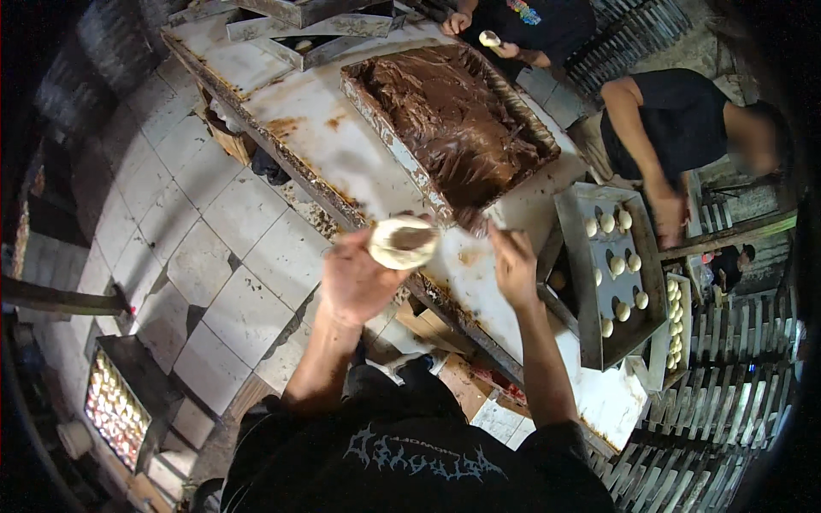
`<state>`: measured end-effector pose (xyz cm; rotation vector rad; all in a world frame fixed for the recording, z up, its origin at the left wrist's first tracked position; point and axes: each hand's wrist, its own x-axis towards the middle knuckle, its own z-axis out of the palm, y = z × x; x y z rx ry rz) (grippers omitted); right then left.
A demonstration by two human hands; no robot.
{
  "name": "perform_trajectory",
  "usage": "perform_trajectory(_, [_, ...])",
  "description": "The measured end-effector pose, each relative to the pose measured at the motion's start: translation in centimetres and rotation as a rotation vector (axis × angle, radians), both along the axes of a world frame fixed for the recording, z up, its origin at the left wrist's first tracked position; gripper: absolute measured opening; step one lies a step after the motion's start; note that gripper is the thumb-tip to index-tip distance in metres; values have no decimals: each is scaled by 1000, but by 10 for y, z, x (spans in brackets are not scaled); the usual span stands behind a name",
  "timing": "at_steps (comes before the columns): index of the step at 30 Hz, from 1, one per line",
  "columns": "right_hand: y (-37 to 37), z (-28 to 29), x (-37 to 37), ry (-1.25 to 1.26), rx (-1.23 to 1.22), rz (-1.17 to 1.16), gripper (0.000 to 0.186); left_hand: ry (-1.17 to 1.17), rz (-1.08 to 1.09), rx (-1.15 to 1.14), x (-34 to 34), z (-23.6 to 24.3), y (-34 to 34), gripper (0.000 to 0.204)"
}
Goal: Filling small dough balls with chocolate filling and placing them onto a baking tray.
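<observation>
On the palm of my left hand (359, 278) lies a round of pale dough (402, 243) with a smear of brown filling in its middle. The fingers curl around its edge. My right hand (514, 263) grips a small spreading tool, its brown-coated end (470, 221) by the near edge of the filling tray. Its handle is mostly hidden in my fist. The rectangular metal tray (389, 137) holds thick, dark brown paste (453, 115), scraped lower at the near end.
A metal tray (590, 321) with several dough balls (617, 265) sits at the right, beside another tray of dough balls (675, 325). Two co-workers stand across the white table (299, 111); one holds a piece of dough (489, 39). Metal pans (312, 30) are stacked at the far left end.
</observation>
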<state>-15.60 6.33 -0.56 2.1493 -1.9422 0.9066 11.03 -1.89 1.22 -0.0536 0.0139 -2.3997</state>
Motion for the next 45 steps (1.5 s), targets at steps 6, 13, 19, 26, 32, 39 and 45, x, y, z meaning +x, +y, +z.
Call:
perform_trajectory(6, [18, -81, -22, 65, -117, -436, 33, -220, 78, -230, 16, -6, 39, 83])
perform_trajectory(13, [111, 22, 76, -1248, 621, 50, 32, -300, -286, -219, -27, -25, 155, 71])
perform_trajectory(19, [250, 34, 35, -216, 126, 215, 25, -518, -325, -73, -96, -55, 251, 39])
perform_trajectory(26, [442, 57, -61, -455, 374, -390, 34, -658, -522, -637, -224, -15, 409, 35])
perform_trajectory(32, [560, 9, -148, -728, -44, -584, 9, -475, -805, -698, -340, -39, 495, 41])
perform_trajectory(39, [610, -51, -186, -229, -81, -868, 34, -833, -213, -1383, -445, -76, 558, 45])
perform_trajectory(45, [563, -72, -271, -769, -310, -907, 25, -972, -23, -2192, -429, -73, 534, 81])
